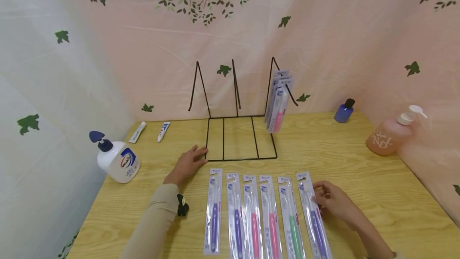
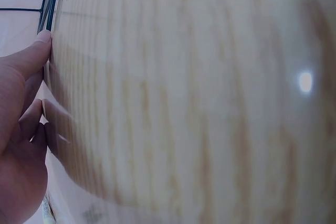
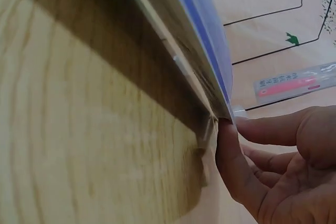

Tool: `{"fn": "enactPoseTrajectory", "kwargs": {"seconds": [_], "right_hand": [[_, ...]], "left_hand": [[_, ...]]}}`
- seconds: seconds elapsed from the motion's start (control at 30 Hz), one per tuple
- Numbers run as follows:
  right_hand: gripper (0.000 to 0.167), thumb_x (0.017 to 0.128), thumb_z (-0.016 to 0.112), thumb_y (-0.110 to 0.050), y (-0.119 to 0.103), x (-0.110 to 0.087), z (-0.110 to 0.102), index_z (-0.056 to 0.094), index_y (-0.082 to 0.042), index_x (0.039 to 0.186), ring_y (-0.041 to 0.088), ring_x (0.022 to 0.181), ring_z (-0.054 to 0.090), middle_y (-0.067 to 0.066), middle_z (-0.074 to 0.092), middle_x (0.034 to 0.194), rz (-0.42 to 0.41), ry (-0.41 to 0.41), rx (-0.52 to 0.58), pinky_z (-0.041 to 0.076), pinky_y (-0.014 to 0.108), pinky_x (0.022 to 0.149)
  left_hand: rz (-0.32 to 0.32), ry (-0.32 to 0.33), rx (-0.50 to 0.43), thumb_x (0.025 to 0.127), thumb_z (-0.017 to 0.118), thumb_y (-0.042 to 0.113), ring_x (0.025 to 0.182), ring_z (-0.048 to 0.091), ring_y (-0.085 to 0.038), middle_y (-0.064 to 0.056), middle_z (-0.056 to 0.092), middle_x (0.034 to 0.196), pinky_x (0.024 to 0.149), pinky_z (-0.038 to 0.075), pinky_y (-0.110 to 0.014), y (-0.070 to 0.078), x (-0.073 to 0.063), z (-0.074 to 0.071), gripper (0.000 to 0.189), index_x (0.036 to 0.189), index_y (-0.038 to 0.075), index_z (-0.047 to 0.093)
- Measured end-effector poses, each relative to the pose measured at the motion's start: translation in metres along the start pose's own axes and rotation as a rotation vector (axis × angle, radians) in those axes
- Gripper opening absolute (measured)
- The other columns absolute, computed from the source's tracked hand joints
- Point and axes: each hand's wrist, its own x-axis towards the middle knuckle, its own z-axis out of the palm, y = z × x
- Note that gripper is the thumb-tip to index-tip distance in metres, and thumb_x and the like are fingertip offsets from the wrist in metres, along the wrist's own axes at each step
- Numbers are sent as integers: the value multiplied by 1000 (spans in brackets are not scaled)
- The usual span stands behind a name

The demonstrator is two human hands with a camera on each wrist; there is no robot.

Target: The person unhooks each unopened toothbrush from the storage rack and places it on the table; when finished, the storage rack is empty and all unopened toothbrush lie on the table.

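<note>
Wooden table (image 1: 345,151): right hand (image 1: 334,200) pinches a toothbrush pack (image 1: 314,220), bottom cropped; left hand (image 1: 187,164) uncurled at the rack (image 1: 223,138).

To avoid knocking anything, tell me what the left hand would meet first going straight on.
The left hand would likely meet the black wire rack first, at its base's left side; fingertips seem to touch there, though contact is unclear.

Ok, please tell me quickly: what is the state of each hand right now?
Left hand: open, fingers at the left side of the rack.
Right hand: closed, pinching the edge of the rightmost packaged toothbrush.
</note>
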Motion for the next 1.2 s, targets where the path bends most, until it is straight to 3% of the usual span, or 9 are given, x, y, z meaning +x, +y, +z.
{"fn": "enactPoseTrajectory", "kwargs": {"seconds": [0.13, 0.37, 0.53, 0.67, 0.8, 0.93, 1.03, 1.2], "right_hand": [[41, 90, 62, -9, 2, -2, 0, 51, 7, 126, 17, 83, 56, 9, 60, 91, -5, 50, -121, 52, 24, 65], [37, 90, 63, -7, -3, -3, -6, 54, 9, 121, 16, 72, 60, 8, 62, 85, -15, 57, -175, 52, 26, 57], [35, 94, 59, -11, -30, 7, -23, 54, 6, 124, 18, 78, 62, 11, 64, 93, -129, 117, -284, 52, 24, 59], [38, 98, 56, -22, -59, 25, -36, 53, 1, 128, 31, 93, 64, 16, 64, 104, -267, 247, -328, 57, 37, 71], [40, 99, 54, -29, -88, 51, -41, 53, -2, 129, 37, 105, 60, 17, 62, 110, -381, 368, -270, 54, 50, 84], [39, 98, 55, -27, -112, 80, -42, 53, -6, 130, 30, 110, 59, 14, 61, 115, -463, 446, -154, 51, 28, 91], [37, 97, 56, -22, -126, 102, -42, 52, -6, 130, 23, 111, 58, 14, 61, 119, -531, 479, -53, 46, 12, 87], [33, 96, 58, -13, -141, 129, -38, 55, -3, 126, 6, 104, 58, 16, 62, 118, -592, 524, 82, 46, 10, 84]], "left_hand": [[3, -2, 5, 96, 57, 31, 146, 18, -34, -1, 36, 153, 115, 13, -63, -1, 1, 1, 50, 143, 17, 46], [0, -12, -8, 96, 57, 32, 146, 17, -33, -1, 35, 154, 117, 10, -61, 0, 1, 1, 51, 144, 17, 45], [-6, -9, -11, 96, 57, 31, 146, 17, -35, -1, 34, 154, 115, 11, -62, -1, 0, 1, 51, 144, 17, 45], [-18, -15, -7, 97, 57, 32, 147, 16, -33, 0, 33, 155, 116, 10, -61, 0, 0, 0, 51, 144, 18, 45], [-25, -20, -2, 97, 56, 31, 147, 16, -33, -1, 32, 155, 117, 9, -60, 1, 0, -1, 51, 144, 17, 44], [-13, -12, -3, 97, 57, 29, 146, 17, -35, -3, 34, 154, 116, 10, -62, 3, -1, -2, 50, 143, 15, 45], [-5, -8, 4, 96, 57, 29, 146, 18, -34, -2, 36, 153, 116, 10, -62, 3, -1, -2, 50, 143, 15, 46], [11, 0, 16, 96, 57, 29, 146, 19, -35, -2, 38, 152, 115, 11, -63, 4, -1, -1, 49, 142, 14, 47]]}}
